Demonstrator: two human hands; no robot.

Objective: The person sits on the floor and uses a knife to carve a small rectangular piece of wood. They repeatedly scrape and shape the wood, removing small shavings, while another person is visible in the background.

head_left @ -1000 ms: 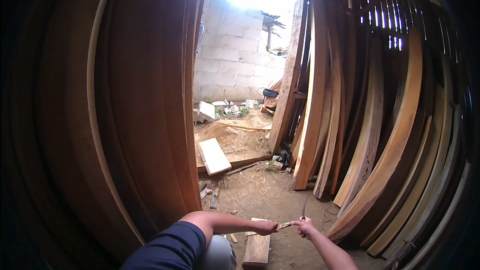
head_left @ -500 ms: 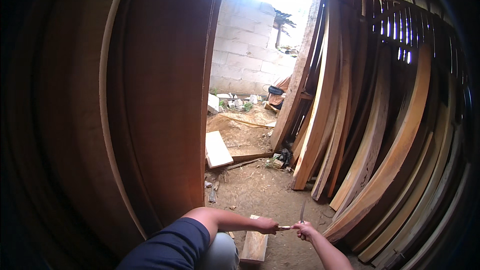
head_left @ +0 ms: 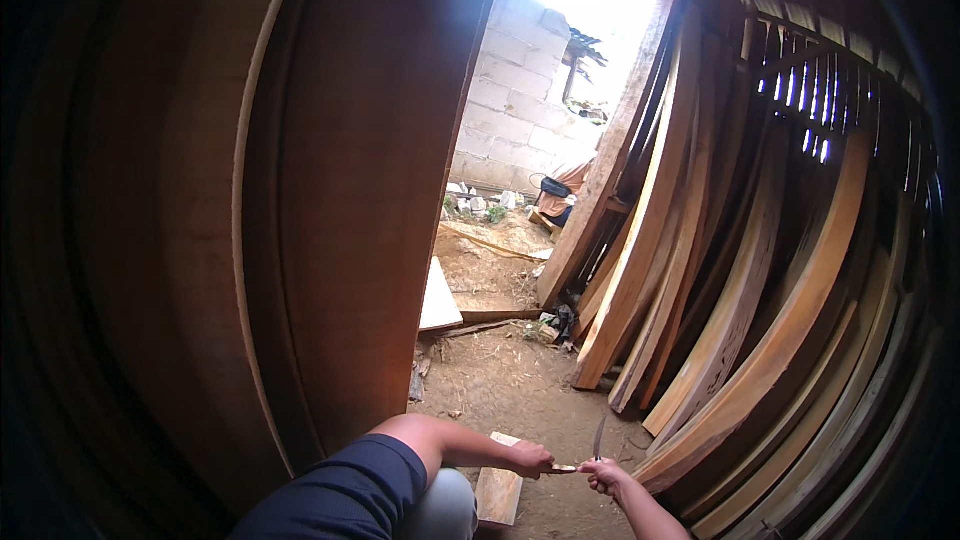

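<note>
Low in the view, my left hand is closed round one end of a small pale stick of wood. The stick's other end meets the fingers of my right hand. That hand is closed on a knife, whose narrow dark blade points upward from the fist; its handle is hidden by the fingers. Beneath my left forearm a short pale board lies on the dirt floor, partly covered by the arm.
Tall brown panels stand close on my left. Long planks lean against the slatted wall on the right. Ahead, a doorway with a wooden post opens toward a block wall. A pale board lies by the threshold.
My view has tilted and turned slightly left, so the doorway sits further right. Both hands keep hold of what they held, and the right hand has shifted slightly left in the picture.
</note>
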